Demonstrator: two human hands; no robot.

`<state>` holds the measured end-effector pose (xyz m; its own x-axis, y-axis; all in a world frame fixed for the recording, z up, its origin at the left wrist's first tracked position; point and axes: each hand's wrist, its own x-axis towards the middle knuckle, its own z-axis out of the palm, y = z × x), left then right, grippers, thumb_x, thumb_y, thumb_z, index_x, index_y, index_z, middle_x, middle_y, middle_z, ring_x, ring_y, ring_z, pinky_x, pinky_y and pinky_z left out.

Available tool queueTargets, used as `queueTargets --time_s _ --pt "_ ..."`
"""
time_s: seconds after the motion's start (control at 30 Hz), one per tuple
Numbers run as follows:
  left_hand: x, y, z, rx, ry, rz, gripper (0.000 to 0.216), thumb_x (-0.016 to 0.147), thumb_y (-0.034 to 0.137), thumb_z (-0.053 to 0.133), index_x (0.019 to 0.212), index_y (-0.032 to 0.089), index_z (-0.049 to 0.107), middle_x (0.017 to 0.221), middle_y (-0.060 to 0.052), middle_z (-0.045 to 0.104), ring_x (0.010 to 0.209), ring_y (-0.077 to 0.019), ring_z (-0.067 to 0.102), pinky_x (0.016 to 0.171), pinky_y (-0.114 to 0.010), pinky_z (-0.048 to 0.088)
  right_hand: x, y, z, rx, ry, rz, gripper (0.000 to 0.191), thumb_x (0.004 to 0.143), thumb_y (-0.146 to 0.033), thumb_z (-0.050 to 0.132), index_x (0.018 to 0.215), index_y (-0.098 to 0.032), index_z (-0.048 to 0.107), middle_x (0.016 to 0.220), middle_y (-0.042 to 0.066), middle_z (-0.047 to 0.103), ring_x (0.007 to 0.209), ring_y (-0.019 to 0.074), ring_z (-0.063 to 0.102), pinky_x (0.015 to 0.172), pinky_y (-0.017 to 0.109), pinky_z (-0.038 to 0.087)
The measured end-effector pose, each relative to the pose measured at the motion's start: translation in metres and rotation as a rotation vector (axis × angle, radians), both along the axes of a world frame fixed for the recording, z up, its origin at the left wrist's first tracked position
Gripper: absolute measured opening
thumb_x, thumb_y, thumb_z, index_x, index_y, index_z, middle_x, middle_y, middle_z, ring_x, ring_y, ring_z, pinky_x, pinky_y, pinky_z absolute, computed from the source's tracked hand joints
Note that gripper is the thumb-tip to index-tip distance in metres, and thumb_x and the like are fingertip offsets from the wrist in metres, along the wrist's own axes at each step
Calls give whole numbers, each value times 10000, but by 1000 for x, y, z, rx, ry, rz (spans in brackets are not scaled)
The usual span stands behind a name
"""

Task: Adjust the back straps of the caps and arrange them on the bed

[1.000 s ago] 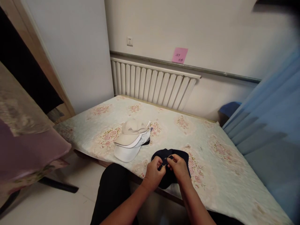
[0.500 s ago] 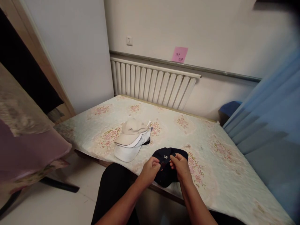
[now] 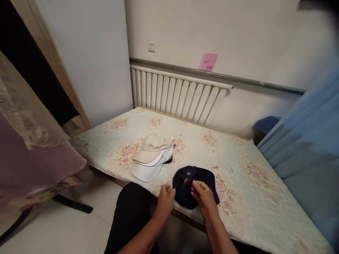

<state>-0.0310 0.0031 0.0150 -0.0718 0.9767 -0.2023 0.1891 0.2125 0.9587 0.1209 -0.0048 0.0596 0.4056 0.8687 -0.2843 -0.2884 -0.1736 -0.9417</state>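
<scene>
A dark navy cap [image 3: 182, 197] lies on the bed, its strap with a small metal buckle and a reddish tag facing up. My right hand [image 3: 206, 199] is closed over it, thumb and fingers pinched at the strap. Just left of the cap's edge, my left hand [image 3: 166, 200] is held with curled fingers and nothing visible in them. To the left, a stack of light caps [image 3: 155, 143] sits on the bed, a beige one on top and white ones under it.
The bed [image 3: 196, 141] has a floral cover and runs up to a white radiator [image 3: 177, 91]. A blue curtain [image 3: 312, 151] hangs at the right. At the left are draped clothes [image 3: 34, 151] and a dark curved leg [image 3: 72, 204] above the floor.
My left hand has come off the cap's strap and moved slightly left and down. The right hand has shifted a little down, and the strap's reddish tag is now exposed.
</scene>
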Motion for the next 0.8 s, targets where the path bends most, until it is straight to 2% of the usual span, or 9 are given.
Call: queueTargets --time_s 0.13,0.3,0.47,0.6,0.67,0.8 --pt "2 1 -1 22 26 -18 325 747 353 505 997 146 491 929 -84 595 892 -205 566 820 -321 410 -9 1 -1 -9 112 29 309 581 -412 765 734 -185 621 757 14 693 721 152 649 650 252 531" --pt "3 3 0 31 28 -7 233 752 358 516 902 179 502 816 -35 585 826 -189 561 783 -310 414 -16 12 3 -2 204 33 356 569 -371 785 829 -195 617 743 9 715 672 162 667 668 295 539" --pt "3 -4 4 130 78 -9 179 772 322 485 895 191 487 822 -33 559 817 -190 542 784 -315 400 -20 17 10 19 285 132 337 593 -323 775 847 -171 615 796 52 724 792 210 691 618 257 515" --pt "4 -14 0 221 126 -20 183 798 320 446 925 192 473 826 -41 549 800 -195 534 769 -324 403 -20 19 18 47 319 135 297 604 -309 770 808 -178 598 761 30 718 794 207 694 610 237 500" --pt "7 -16 -5 177 85 6 188 787 334 469 909 191 464 809 -34 541 779 -186 534 762 -321 410 -17 19 24 77 320 142 280 616 -313 763 796 -181 594 743 18 710 801 208 692 615 239 499" --pt "18 -21 -13 -173 -153 -75 198 750 341 512 862 209 417 731 20 507 623 -140 537 588 -271 423 -10 20 39 128 322 139 271 620 -311 762 787 -184 592 699 3 700 761 207 695 618 252 507"
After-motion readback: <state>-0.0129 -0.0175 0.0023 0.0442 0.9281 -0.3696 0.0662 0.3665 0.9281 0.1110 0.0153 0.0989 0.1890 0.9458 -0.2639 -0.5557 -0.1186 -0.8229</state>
